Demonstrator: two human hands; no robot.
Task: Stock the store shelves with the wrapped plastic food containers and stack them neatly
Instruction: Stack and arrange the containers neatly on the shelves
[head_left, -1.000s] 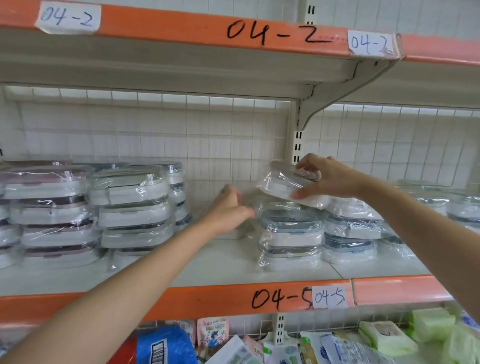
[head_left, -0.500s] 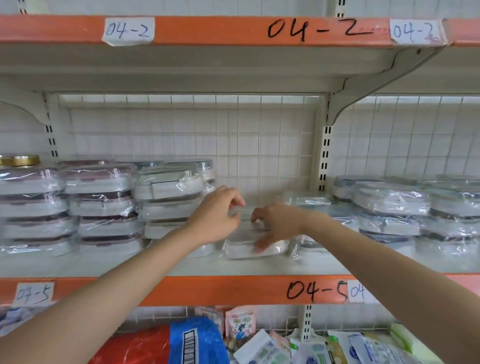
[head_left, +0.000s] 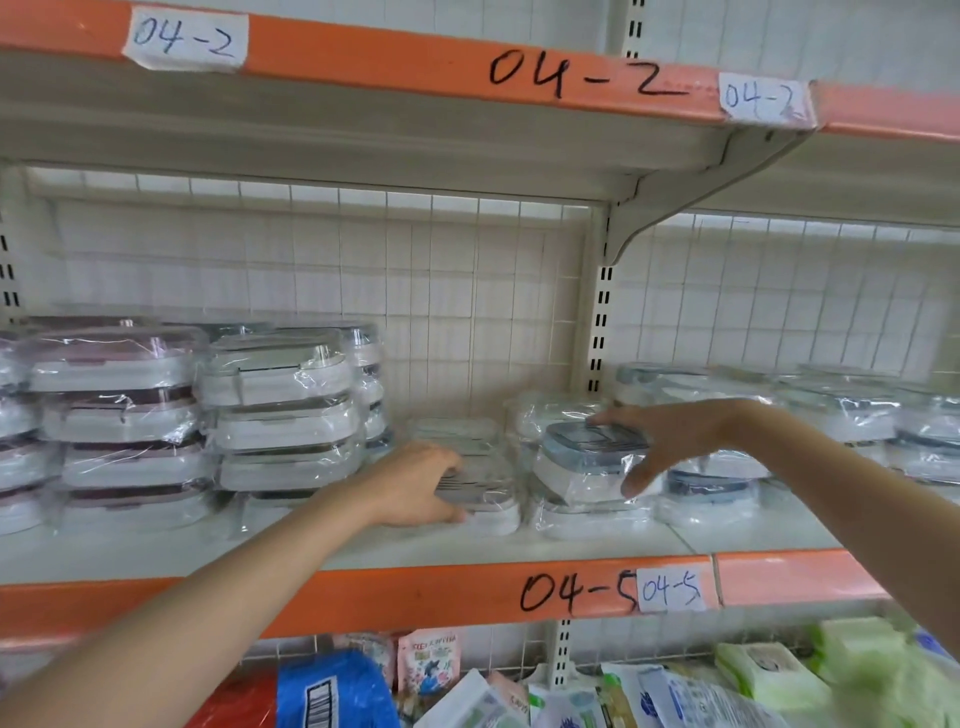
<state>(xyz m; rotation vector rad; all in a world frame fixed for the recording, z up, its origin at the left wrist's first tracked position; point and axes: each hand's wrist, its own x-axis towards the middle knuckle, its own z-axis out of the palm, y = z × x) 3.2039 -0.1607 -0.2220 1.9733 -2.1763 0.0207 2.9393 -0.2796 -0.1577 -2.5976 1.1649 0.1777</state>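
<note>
Here, on the shelf (head_left: 597, 545) marked 04-5 on its orange front edge (head_left: 363, 597), the left hand (head_left: 421, 483) rests on a wrapped container with a grey ridged lid (head_left: 483, 493), which lies flat on the shelf board at about 6 o'clock of the shelf bay. Its fingers are spread over the near left corner of the lid and the thumb lies against the front wall; whether they squeeze or only rest there cannot be told.

At 3 o'clock from that container, touching or just beside it, stands a short stack topped by a wrapped blue-lidded container (head_left: 592, 457), slightly tilted on the white-based one beneath. The right hand (head_left: 670, 441) reaches in from 3 o'clock with fingers apart: the thumb points down across the front wrap, the other fingers stretch over the far edge of the lid. It touches the wrap without curling round it.

At 9 o'clock, stacks of wrapped white containers (head_left: 280, 415) stand 4 high, and further left are stacks with dark purple lids (head_left: 119, 410). At 3 o'clock, past the slotted upright (head_left: 600, 322), more wrapped blue-lidded containers (head_left: 831, 410) lie in lower stacks.

Above, the upper shelf edge (head_left: 415, 62) reads 04-2. Below, at 6 o'clock, packaged goods (head_left: 769, 670) and a blue bag with a barcode (head_left: 332, 691) lie on the lower shelf.
</note>
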